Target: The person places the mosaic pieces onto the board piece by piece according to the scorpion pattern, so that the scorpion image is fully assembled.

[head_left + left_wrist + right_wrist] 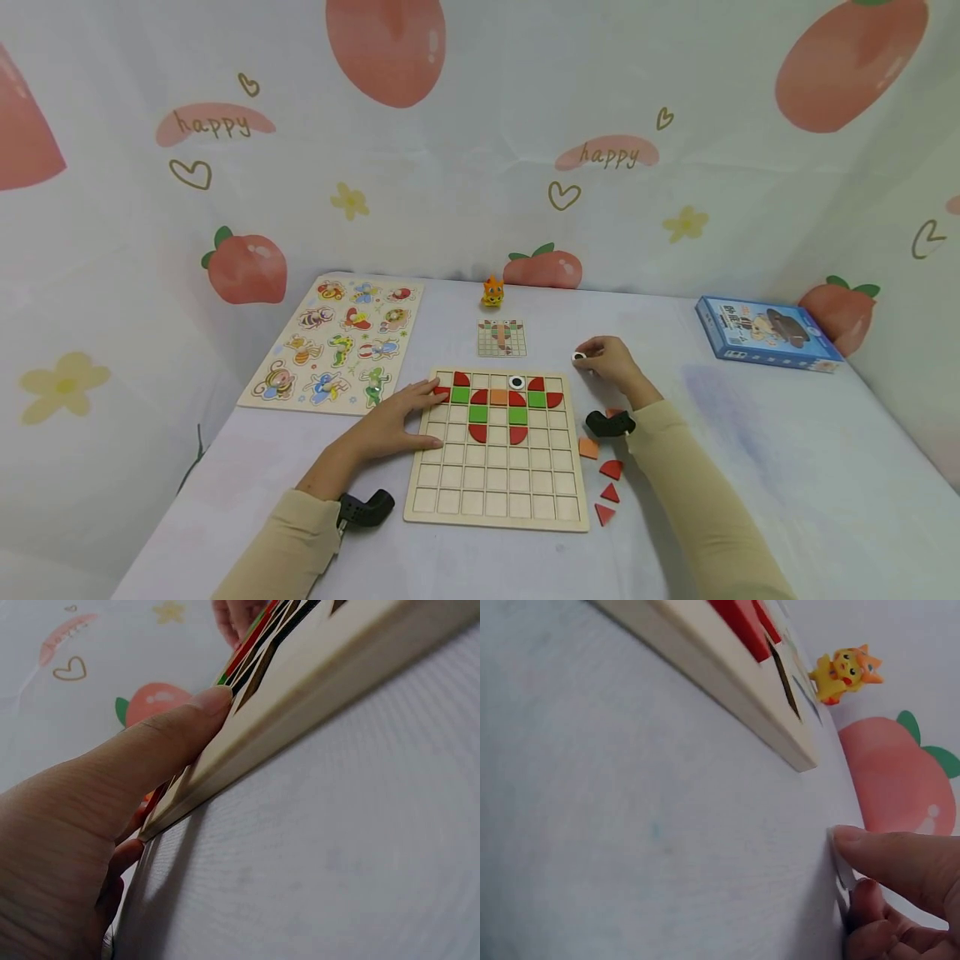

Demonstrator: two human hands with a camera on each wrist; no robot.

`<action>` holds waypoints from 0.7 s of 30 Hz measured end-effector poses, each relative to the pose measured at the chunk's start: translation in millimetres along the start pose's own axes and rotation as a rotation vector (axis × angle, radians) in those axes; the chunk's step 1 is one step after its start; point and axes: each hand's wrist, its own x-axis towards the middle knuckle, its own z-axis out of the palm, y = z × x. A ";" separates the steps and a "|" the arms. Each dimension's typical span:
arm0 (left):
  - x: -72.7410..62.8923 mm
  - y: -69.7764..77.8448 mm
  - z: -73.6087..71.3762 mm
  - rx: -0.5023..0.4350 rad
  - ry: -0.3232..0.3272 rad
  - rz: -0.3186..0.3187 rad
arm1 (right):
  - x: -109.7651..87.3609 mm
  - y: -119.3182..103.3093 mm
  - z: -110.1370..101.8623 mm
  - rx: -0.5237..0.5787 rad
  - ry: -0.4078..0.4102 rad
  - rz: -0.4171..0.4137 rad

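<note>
One relaxed left hand (390, 423) touches the grid board (497, 502); right hand (611, 362) pinches a disc (577, 356) beyond its edge.

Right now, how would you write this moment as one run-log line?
left hand: rests on grid board | right hand: pinches black-and-white disc, off board | matching disc: top row

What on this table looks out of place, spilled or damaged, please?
Nothing looks spilled or damaged. Only the loose flat red and orange pieces right of the pale wooden grid board look untidy: they lie scattered at different angles, outside its squares.
</note>
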 end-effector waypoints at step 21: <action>0.5 1.2 -0.6 0.001 -0.007 -0.007 | -4.6 -29.6 20.5 0.006 -0.090 -0.092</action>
